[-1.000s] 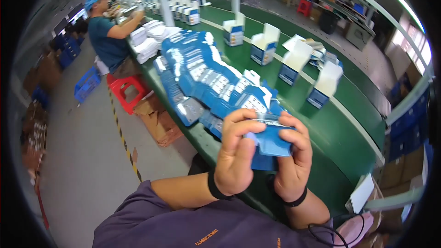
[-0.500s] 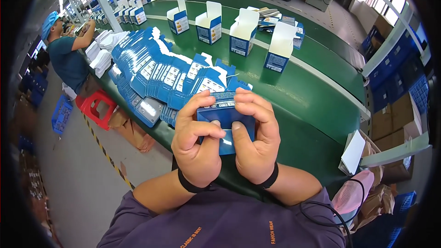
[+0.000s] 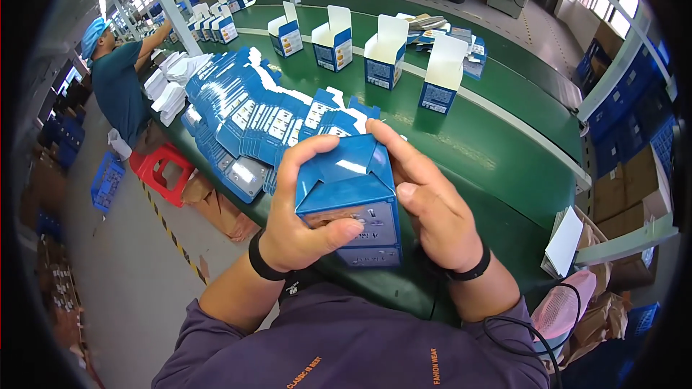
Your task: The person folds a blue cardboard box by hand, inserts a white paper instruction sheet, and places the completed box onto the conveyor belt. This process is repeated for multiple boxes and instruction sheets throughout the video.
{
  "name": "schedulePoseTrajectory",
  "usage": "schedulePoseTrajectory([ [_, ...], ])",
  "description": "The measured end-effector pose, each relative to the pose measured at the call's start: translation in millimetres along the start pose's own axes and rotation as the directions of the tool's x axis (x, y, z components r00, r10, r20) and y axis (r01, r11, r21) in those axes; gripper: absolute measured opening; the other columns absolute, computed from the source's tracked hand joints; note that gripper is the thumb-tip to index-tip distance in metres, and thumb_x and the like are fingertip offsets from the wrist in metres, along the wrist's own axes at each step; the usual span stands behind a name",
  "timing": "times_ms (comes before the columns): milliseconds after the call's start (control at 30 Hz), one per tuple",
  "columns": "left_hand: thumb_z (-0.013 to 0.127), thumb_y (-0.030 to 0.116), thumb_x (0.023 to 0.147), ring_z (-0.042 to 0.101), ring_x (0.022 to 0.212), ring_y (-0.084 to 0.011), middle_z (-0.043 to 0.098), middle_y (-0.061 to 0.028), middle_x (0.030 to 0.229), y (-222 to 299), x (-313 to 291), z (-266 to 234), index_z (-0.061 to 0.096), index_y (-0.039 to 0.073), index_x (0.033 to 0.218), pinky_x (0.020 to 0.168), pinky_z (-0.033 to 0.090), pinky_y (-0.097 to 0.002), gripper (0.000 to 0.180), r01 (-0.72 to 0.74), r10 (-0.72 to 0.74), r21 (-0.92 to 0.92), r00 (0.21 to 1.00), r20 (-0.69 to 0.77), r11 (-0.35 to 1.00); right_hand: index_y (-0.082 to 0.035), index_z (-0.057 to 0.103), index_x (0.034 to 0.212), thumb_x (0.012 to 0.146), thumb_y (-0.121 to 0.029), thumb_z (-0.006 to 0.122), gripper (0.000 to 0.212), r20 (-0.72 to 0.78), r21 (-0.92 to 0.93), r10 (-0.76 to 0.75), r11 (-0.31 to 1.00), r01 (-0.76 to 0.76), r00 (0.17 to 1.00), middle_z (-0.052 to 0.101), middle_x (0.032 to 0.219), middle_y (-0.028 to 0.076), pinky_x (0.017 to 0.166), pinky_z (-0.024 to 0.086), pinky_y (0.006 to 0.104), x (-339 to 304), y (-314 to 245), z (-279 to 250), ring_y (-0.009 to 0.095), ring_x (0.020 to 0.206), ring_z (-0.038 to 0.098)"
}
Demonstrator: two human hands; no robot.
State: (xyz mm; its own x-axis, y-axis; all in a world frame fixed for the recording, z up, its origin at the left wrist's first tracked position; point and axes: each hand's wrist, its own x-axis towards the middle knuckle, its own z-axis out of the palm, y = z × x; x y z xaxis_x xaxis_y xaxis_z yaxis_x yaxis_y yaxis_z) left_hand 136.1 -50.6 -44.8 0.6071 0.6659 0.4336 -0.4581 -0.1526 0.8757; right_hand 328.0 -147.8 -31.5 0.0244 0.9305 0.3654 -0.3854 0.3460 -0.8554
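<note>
A blue cardboard box (image 3: pixel 349 165) is held up in front of me over the near edge of the green work surface. Its upward face is closed with interlocking flaps, and printed side panels face me. My left hand (image 3: pixel 292 219) wraps its left side, the thumb lying across the near panel and the fingers over the far left edge. Along the right side rests my right hand (image 3: pixel 447 223), with fingertips at the far right corner and the thumb close against the right edge. Part of the right fingers is hidden behind the box.
Flattened blue box blanks (image 3: pixel 245 118) lie piled at left, beside white folded pieces (image 3: pixel 167 93). Several open-topped boxes (image 3: pixel 438 97) stand in a row along the green conveyor (image 3: pixel 497 165). A person (image 3: pixel 115 79) works at far left near a red stool (image 3: pixel 162 173).
The box has turned, so its flapped face and a printed side now show. My right hand has shifted to the right side; the left stays gripping. The co-worker's arm reaches farther out.
</note>
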Motion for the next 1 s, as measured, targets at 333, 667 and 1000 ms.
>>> schedulePoseTrajectory([
  [333,0.071,0.026,0.098,0.052,0.135,-0.027,0.054,-0.0136,0.142,-2,23,-6,0.047,0.004,0.145,0.112,0.041,-0.0391,0.057,0.407,-0.447,-0.464,0.894,0.027,0.786,0.001,0.055,0.142,0.092,0.003,0.063,0.051,-0.022,-0.751,-0.348,0.624,0.214,0.937,0.062,0.117,0.018,0.089,0.051,0.0345,-8,3,-46,0.025,0.1,0.062],
  [667,0.077,0.025,0.089,0.038,0.147,-0.0412,0.045,-0.0228,0.15,-56,-9,-9,0.047,0.004,0.146,0.12,0.029,-0.0523,0.068,0.077,-0.225,0.763,0.97,0.091,0.641,0.004,0.061,0.13,0.102,-0.029,0.056,0.043,-0.761,-0.611,-0.474,0.293,-0.735,0.444,0.066,0.118,0.026,0.094,0.05,0.0486,-31,28,-296,0.041,0.107,0.065],
  [1000,0.09,0.033,0.075,0.017,0.153,-0.0507,0.021,-0.0317,0.163,-97,-3,-10,0.04,0.004,0.153,0.122,0.016,-0.0634,0.098,-0.069,-0.181,0.997,0.981,0.075,0.038,-0.001,0.058,0.136,0.095,-0.019,0.069,0.047,-0.078,-0.991,-0.421,0.129,-0.026,0.904,0.062,0.128,0.02,0.109,0.045,0.046,18,77,-141,0.038,0.122,0.059],
])
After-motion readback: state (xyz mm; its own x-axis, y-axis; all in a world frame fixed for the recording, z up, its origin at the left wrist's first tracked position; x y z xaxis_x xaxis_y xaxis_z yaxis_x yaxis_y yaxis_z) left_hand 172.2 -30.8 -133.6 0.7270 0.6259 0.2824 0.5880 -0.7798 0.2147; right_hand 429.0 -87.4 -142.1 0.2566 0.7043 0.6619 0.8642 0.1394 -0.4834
